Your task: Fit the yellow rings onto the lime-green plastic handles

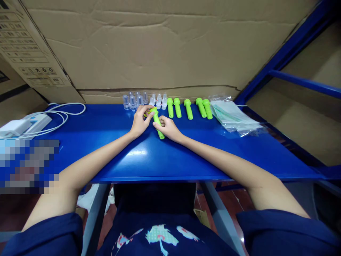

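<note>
A lime-green flashlight-shaped piece (160, 134) is held between both hands just above the blue table, its flared head pointing away from me. My left hand (140, 121) closes its thumb and fingers around the head end. My right hand (171, 129) grips the handle with thumb and bent fingers. Behind my left hand stand several clear plastic caps (126, 102), partly hidden by the fingers. Beside them are several whitish translucent caps (159, 102). Similar green flashlight-shaped pieces (188, 109) lie in a row to the right of these, flared heads toward the back.
A blue table (202, 153) runs across in front of me, with a cardboard wall (160, 53) behind. Plastic bags (234, 115) lie at the back right. On the left are a white box-like device (16, 128) and a looped white cable (65, 113). Blue metal framing (282, 53) rises at the right.
</note>
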`<action>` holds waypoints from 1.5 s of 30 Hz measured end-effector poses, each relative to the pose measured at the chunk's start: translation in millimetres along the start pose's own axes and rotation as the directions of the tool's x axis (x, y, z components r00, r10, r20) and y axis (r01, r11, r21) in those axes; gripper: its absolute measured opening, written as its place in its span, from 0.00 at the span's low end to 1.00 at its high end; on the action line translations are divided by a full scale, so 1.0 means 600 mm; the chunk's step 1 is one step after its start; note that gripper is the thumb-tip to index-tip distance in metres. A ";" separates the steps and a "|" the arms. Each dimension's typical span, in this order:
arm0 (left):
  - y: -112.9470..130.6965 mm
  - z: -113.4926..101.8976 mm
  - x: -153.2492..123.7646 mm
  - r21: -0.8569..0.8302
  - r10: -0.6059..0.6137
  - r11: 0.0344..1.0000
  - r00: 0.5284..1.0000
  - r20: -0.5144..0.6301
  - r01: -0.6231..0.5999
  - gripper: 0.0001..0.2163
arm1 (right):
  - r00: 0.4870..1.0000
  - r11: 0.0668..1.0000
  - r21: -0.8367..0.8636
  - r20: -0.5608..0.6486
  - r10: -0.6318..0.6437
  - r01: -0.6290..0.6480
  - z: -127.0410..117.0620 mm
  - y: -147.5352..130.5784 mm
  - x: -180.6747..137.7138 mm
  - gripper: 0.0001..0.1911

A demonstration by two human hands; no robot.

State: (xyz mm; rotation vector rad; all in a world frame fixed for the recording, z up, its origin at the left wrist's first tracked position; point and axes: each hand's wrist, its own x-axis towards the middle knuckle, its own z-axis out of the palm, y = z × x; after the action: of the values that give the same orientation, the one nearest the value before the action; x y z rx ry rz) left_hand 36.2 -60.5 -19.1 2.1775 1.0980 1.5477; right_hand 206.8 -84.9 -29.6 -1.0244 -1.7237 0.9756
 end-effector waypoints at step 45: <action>-0.013 -0.016 0.016 -0.206 -0.236 0.947 0.969 0.068 0.245 0.16 | 0.999 0.995 -0.098 -0.015 0.032 -0.033 -0.001 -0.010 -0.003 0.20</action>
State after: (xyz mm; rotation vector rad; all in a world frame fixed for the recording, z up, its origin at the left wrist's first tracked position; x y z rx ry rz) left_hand 25.6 -50.4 -12.8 1.8511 1.0835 1.4328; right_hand 206.5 -88.6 -24.3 -1.1226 -1.7637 0.9097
